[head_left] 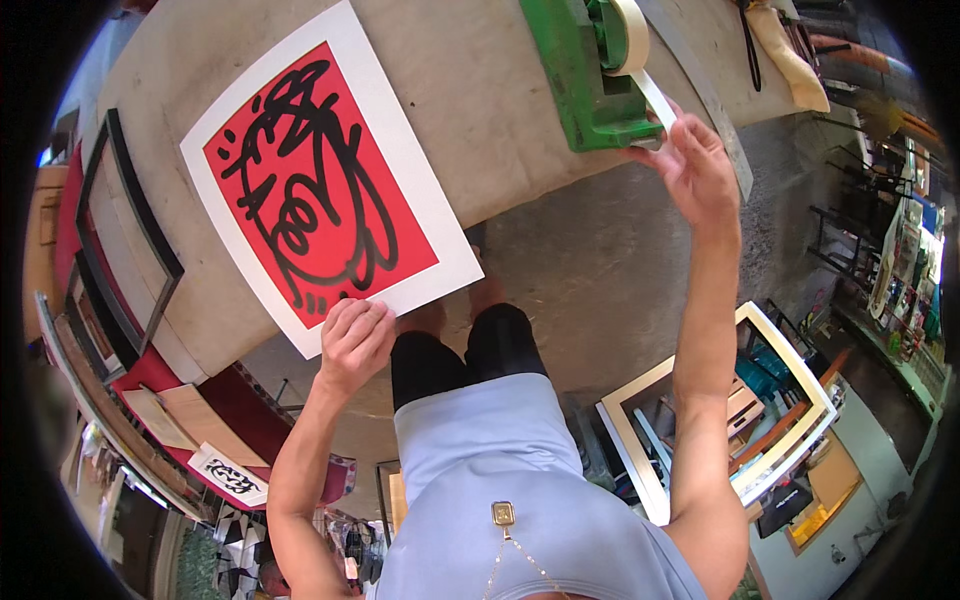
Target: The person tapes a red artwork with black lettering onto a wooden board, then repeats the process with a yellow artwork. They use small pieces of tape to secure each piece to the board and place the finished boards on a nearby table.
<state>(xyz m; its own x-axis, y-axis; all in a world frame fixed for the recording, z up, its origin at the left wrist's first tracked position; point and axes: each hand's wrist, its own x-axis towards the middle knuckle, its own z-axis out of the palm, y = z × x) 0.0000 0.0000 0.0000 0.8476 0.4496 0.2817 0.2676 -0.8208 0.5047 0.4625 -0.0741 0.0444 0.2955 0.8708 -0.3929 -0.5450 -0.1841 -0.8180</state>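
Note:
A red sheet with black brush strokes (330,215) sits inside a white mat border (440,285) on the table, its near edge overhanging. My left hand (357,340) pinches that near edge, thumb and fingers closed on the border. At the table's front edge stands a green tape dispenser (560,70) carrying a roll of cream tape (637,40). A strip of tape (655,98) runs from the roll to my right hand (692,165), whose fingertips are closed on its end.
A long metal ruler (715,110) lies right of the dispenser on the grey table (470,130). Black frames (125,240) rest at the left. A pale gold frame (745,490) stands lower right, below my right forearm. A small calligraphy sheet (228,473) lies lower left.

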